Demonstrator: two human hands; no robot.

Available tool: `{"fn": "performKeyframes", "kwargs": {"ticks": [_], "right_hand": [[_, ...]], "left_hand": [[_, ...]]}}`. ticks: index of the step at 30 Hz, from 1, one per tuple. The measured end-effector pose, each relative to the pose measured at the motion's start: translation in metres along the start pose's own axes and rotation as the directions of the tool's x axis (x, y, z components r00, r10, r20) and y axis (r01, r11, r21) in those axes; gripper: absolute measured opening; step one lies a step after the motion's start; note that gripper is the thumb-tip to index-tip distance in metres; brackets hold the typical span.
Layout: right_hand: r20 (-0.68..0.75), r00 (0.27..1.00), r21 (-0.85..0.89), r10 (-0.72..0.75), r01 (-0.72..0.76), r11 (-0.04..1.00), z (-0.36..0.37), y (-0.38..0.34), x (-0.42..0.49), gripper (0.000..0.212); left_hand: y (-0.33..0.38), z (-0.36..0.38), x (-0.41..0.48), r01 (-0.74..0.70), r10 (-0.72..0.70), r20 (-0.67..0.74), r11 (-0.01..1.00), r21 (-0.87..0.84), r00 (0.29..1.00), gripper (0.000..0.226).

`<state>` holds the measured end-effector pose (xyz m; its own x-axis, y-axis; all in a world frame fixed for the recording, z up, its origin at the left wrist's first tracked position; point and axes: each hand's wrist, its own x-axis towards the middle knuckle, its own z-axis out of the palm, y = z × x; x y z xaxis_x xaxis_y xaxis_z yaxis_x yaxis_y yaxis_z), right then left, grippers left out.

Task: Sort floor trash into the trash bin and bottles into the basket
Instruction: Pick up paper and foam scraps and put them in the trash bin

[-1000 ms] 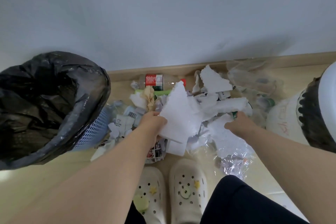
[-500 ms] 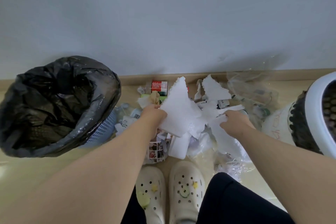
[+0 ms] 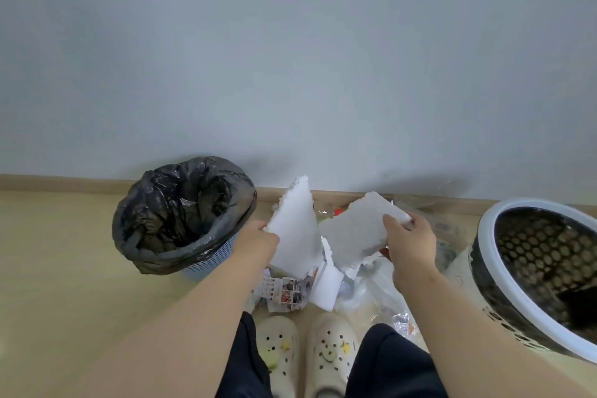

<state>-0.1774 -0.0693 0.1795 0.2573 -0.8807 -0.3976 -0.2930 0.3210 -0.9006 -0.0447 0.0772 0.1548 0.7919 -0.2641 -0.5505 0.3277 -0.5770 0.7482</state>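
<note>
Firmly, the left grip (image 3: 258, 244) clasps a pointed foam piece (image 3: 295, 229). The right grip (image 3: 408, 242) pinches a foam slab (image 3: 352, 233).

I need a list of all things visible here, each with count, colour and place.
Plastic lattice trash bin: one, light blue, black liner, floor left.
Perforated basket: one, white rim, dark inside, right.
Jagged foam slab: one, white, held up, centre.
Second foam slab: one, greyish white, held up beside it.
Foam block: one, white, floor below slabs.
Printed paper scrap: one, white with pictures, before clogs.
Crumpled plastic film: one heap, clear, right of block.
Perforated clogs: two, cream, bottom centre.
Left hand: grips jagged slab.
Right hand: grips second slab.
</note>
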Motion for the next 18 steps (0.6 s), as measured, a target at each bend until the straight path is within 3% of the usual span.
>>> {"fn": "performKeyframes", "kwargs": {"ticks": [2,4,9,15,18], "right_hand": [[0.004,0.996,0.225,0.088,-0.087,0.970,-0.003,-0.006,-0.018,0.023],[0.024,0.991,0.312,0.133,-0.134,0.941,-0.004,-0.010,-0.031,0.014],[0.155,0.963,0.332,0.219,-0.259,0.907,0.009,-0.007,-0.059,0.010],[0.224,0.938,0.240,0.263,-0.315,0.918,0.022,0.002,-0.076,0.016],[0.286,0.914,0.208,0.288,-0.353,0.912,0.026,0.002,-0.078,0.018]], "left_hand": [[0.000,-0.009,-0.013,0.031,-0.034,-0.030,0.995,-0.092,0.999,0.040],[-0.001,-0.016,-0.022,0.076,-0.084,-0.029,0.974,-0.213,0.996,0.044],[-0.003,-0.020,-0.044,0.173,-0.149,0.088,0.875,-0.453,0.985,0.035],[-0.003,-0.012,-0.052,0.134,-0.084,0.123,0.867,-0.480,0.989,0.021],[-0.004,-0.008,-0.045,0.138,-0.081,0.147,0.886,-0.444,0.986,0.045]]}}
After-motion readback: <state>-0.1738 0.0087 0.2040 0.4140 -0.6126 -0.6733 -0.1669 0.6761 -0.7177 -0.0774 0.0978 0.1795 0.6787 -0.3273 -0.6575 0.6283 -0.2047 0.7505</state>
